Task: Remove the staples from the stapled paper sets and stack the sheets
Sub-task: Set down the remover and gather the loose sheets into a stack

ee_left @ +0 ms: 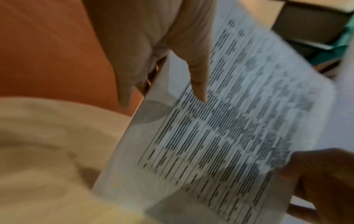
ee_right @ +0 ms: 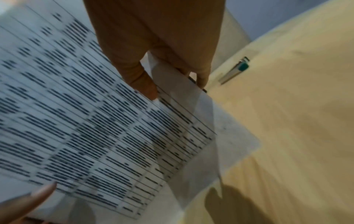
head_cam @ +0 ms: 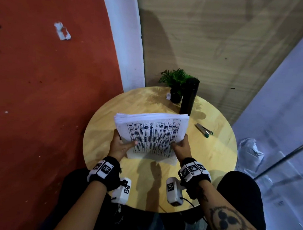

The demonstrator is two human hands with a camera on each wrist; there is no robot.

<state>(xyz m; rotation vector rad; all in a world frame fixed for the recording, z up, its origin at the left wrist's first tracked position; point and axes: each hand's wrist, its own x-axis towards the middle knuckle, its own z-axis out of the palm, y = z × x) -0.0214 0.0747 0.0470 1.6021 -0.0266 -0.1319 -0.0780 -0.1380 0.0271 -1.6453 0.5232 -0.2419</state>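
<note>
Gripping a thick stack of printed sheets (head_cam: 152,132) from both sides, the left hand (head_cam: 120,147) and right hand (head_cam: 182,145) hold it tilted above the round wooden counter (head_cam: 209,156), thumbs on the top page, fingers behind. Its lower edge sits near the counter. A staple remover (head_cam: 204,129) lies to the right, apart from the sheets. Behind stand a black bottle (head_cam: 189,96) and a small potted plant (head_cam: 176,83).

A small office-like or café-like corner, though which cannot be told; a round wooden surface (head_cam: 209,164) stands against a red wall (head_cam: 43,84) and wood-grain panelling (head_cam: 213,35); a small potted plant (head_cam: 176,83), a black flask (head_cam: 189,98); printed tables on a paper stack (head_cam: 153,135).
</note>
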